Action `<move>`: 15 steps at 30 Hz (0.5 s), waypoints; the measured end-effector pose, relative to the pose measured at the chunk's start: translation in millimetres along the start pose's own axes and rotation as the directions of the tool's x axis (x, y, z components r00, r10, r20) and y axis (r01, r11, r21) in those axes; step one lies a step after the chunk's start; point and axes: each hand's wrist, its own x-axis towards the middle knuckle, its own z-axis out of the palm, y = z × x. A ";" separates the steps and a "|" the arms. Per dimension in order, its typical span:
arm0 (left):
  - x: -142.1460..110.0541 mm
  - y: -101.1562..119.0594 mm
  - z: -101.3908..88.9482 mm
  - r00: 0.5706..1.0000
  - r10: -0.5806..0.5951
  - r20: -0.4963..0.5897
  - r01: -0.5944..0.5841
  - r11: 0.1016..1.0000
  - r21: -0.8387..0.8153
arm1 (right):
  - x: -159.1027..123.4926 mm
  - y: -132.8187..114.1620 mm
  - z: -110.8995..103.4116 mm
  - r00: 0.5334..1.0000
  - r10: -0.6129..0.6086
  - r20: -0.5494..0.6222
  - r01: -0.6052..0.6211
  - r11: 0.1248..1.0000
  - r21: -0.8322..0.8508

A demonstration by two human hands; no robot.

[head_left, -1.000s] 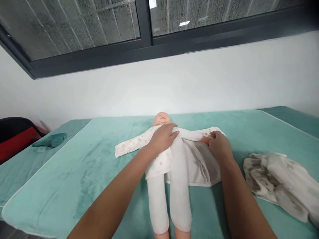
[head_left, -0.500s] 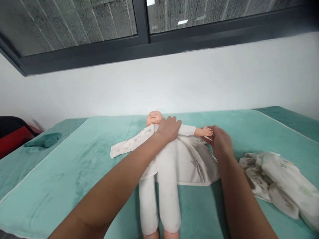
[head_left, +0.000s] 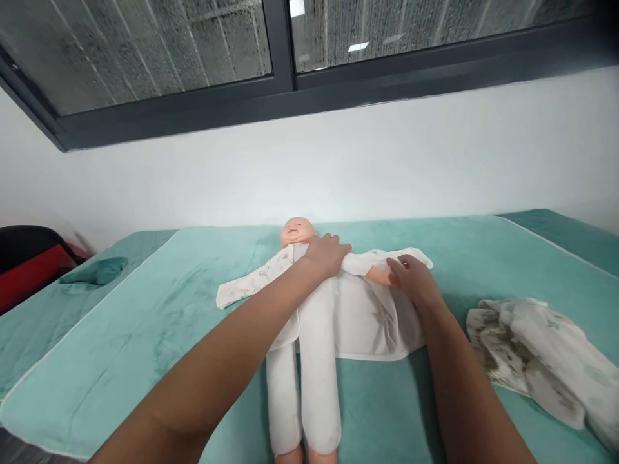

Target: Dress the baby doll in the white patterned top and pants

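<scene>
A baby doll in white lies on its back on a teal blanket, head toward the wall. A white printed jacket is half on it, one sleeve spread to the left, the other side lying open on the right. My left hand rests on the doll's chest near the shoulder, fingers curled over it. My right hand is closed on the doll's arm near the wrist, over the open jacket flap.
A crumpled patterned cloth lies at the right on the blanket. A small teal cloth sits at the far left. A red and black object is beyond the left edge. A white wall and dark window frame rise behind.
The doll's arm, stretched out to the right half a second ago, is now bent in toward its body, my right hand having closed on it. My left hand has stayed on the chest.
</scene>
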 end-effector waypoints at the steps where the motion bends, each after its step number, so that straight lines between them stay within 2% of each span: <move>1: 0.9 -0.3 -1.2 1.000 -0.015 0.001 0.015 1.000 -0.006 | 0.4 0.7 -2.5 0.998 0.040 -0.055 -0.033 0.993 0.112; 3: 3.4 -1.5 -4.8 0.999 -0.040 0.017 0.040 0.999 -0.010 | 0.4 3.6 -7.3 0.986 0.123 -0.108 -0.078 0.933 0.352; 6: 9.4 -2.0 -10.2 0.994 -0.084 0.065 0.084 0.996 -0.001 | -1.2 8.1 -13.1 0.978 0.179 -0.104 -0.079 0.786 0.613; 9: 17.0 2.3 -8.8 0.986 -0.143 0.081 0.143 0.990 0.005 | -5.8 3.6 -16.9 0.978 0.180 -0.102 -0.054 0.697 0.715; 12: 22.7 9.9 2.7 0.984 -0.172 0.053 0.173 0.985 -0.021 | -15.8 -15.4 -16.6 0.985 0.158 -0.071 -0.040 0.607 0.794; 15: 24.4 16.0 17.3 0.981 -0.195 -0.014 0.193 0.975 -0.108 | -30.4 -42.5 -9.7 0.999 0.017 0.047 -0.049 0.492 0.869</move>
